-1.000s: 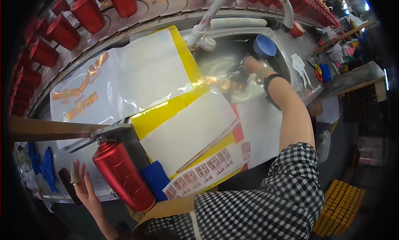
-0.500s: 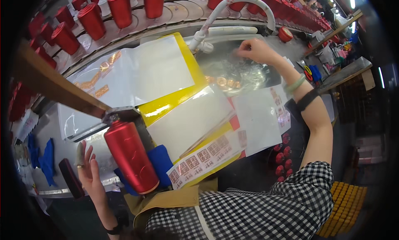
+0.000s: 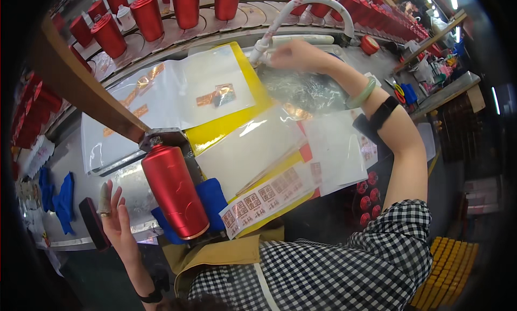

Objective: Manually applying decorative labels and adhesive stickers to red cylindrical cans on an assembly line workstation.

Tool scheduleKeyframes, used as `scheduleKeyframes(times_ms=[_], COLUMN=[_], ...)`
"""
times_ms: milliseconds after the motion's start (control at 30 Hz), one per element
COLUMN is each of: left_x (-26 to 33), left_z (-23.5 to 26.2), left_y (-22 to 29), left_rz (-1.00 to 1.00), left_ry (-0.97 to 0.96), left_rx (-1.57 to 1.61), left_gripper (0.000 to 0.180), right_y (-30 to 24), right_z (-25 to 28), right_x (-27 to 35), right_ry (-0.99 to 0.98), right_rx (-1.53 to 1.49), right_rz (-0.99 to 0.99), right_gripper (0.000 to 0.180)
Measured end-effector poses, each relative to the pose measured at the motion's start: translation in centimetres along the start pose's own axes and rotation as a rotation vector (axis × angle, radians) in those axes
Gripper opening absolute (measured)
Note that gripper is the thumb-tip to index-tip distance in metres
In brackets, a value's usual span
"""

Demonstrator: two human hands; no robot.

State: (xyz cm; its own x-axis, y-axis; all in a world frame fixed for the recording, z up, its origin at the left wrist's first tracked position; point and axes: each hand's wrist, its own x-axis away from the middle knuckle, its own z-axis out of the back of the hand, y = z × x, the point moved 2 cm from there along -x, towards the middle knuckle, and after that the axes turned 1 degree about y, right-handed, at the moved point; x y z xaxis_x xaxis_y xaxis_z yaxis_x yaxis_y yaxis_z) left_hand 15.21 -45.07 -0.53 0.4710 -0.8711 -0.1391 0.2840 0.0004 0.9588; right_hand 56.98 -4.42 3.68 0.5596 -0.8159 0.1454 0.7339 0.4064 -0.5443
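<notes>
My left hand (image 3: 119, 227) is raised, fingers apart and with nothing in it, a pale cover on one finger. Beside it a red bottle (image 3: 173, 189) lies tilted over a blue cloth (image 3: 211, 199), its neck at a metal holder (image 3: 167, 138). Smeared by motion, my right hand (image 3: 299, 56) is near the base of a white curved pipe (image 3: 296, 2), above a shallow basin of water (image 3: 307, 90). Whether it holds anything is unclear. A gold decal (image 3: 288, 110) shows at the basin's near edge. Small gold decal pieces (image 3: 218, 94) lie on a white sheet (image 3: 204, 71).
A wooden bar (image 3: 91, 90) slants down to the holder. Yellow folders (image 3: 212, 136) lie under sheets, beside a strip of printed decals (image 3: 266, 198). Red bottles (image 3: 146, 17) stand along a conveyor (image 3: 202, 28) behind. A dark case (image 3: 94, 225) and blue cloths (image 3: 64, 203) sit left.
My right hand has swung left across the basin. Gold decal pieces now show on the white sheet, bare there before. The conveyor bottles stand further right; the left hand has hardly moved.
</notes>
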Motion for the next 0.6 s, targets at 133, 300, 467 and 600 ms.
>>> scheduleKeyframes(times_ms=[133, 300, 467, 600], left_x=[0.0, -0.2, -0.6, -1.2], left_z=[0.0, 0.4, 0.6, 0.9], left_y=[-0.2, -1.1, -0.3, -0.5], left_rz=[0.05, 0.095, 0.128, 0.171], left_ry=[0.031, 0.07, 0.132, 0.147], left_rx=[-0.033, -0.064, -0.102, -0.139], left_gripper=[0.05, 0.049, 0.048, 0.049], right_y=[6.4, 17.9, 22.9, 28.6], right_z=[0.2, -3.2, -6.3, -8.6], right_x=[1.1, 0.2, 0.5, -0.8], right_ry=[-0.048, -0.061, -0.122, -0.653], right_rx=[0.129, 0.388, 0.519, 0.765], right_rz=[-0.216, -0.331, -0.559, -0.256], right_gripper=[0.034, 0.035, 0.03, 0.027])
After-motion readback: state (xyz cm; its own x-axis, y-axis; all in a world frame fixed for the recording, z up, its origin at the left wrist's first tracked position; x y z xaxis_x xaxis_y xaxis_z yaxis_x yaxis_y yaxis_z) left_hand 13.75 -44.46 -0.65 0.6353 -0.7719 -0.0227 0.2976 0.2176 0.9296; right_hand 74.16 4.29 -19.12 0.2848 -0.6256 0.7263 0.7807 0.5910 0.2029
